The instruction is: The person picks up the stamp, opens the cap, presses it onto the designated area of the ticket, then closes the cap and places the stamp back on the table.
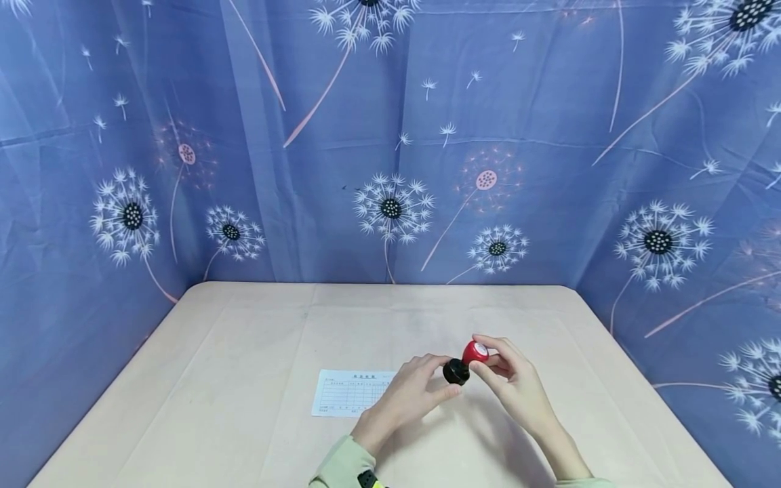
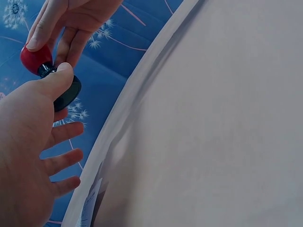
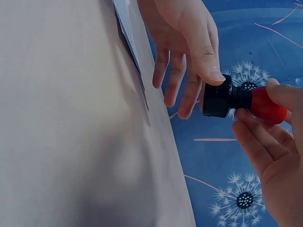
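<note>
A hand stamp with a glossy red knob handle and a round black base is held tilted above the table by both hands. My right hand grips the red knob between thumb and fingers. On the other end, my left hand pinches the black base, thumb on one side and index finger on the other; its remaining fingers are spread apart in the left wrist view. A narrow black neck joins knob and base. To the left, partly behind my left hand, a white printed form lies flat on the table.
The table has a pale cream cover. Blue curtains with a dandelion print stand along its back and both sides. A black and yellow band shows at my left wrist, by a light green sleeve.
</note>
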Tool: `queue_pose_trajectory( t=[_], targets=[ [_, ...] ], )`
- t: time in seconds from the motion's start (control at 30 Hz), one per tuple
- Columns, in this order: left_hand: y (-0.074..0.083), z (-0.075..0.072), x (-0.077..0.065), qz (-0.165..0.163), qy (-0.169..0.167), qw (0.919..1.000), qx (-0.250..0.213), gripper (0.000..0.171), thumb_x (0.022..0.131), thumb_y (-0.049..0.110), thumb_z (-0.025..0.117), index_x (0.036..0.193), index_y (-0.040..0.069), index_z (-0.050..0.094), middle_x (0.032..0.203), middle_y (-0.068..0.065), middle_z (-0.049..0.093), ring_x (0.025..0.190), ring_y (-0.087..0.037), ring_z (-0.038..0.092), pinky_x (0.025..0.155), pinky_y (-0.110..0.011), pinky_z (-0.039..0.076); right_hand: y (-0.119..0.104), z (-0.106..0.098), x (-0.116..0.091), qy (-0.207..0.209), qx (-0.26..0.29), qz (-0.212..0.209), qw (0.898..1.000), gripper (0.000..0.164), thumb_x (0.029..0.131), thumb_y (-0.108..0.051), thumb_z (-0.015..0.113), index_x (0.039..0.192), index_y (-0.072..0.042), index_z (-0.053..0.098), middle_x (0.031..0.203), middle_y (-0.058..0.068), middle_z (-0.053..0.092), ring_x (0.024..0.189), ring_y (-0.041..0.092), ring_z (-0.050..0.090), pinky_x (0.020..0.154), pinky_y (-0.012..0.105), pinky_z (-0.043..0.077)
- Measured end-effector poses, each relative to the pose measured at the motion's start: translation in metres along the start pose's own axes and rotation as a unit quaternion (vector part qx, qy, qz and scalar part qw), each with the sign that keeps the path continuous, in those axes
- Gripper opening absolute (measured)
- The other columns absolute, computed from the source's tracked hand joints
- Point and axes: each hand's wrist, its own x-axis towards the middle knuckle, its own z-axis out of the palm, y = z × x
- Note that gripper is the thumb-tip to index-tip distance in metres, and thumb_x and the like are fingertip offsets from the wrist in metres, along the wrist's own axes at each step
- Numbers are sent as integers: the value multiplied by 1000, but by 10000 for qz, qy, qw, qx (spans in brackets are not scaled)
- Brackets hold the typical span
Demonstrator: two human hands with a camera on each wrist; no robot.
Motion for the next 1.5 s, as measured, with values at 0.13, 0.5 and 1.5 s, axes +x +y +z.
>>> queue_pose_trajectory(
  t=[0.13, 0.5, 1.5],
  targets=[
    [1, 0, 0, 15, 31, 10000, 7, 55, 91, 59, 60, 134, 25, 60, 127, 9, 64, 113, -13, 58, 98, -37, 46, 0, 0, -1, -3, 52, 44, 10000, 44, 88, -6, 74, 129, -14, 63, 110, 5, 63, 83, 7, 69, 82, 16, 55],
    [7, 3, 3, 92, 42, 9999, 36, 54, 91, 59, 61, 132, 25, 62, 125, 11, 65, 108, -9, 58, 96, -33, 46, 0, -6, -5, -12, 245, 114, 9996, 45, 88, -1, 71, 132, -9, 61, 113, 3, 62, 85, 3, 68, 83, 14, 54],
    [4, -1, 2, 115, 106, 9997, 189, 54, 92, 57, 61, 132, 22, 61, 129, 9, 64, 119, -13, 57, 103, -36, 44, 7, -3, -4, -307, 566, 3, 9979, 49, 91, 2, 67, 137, 1, 52, 109, 1, 70, 84, 12, 69, 77, 19, 56]
  ],
)
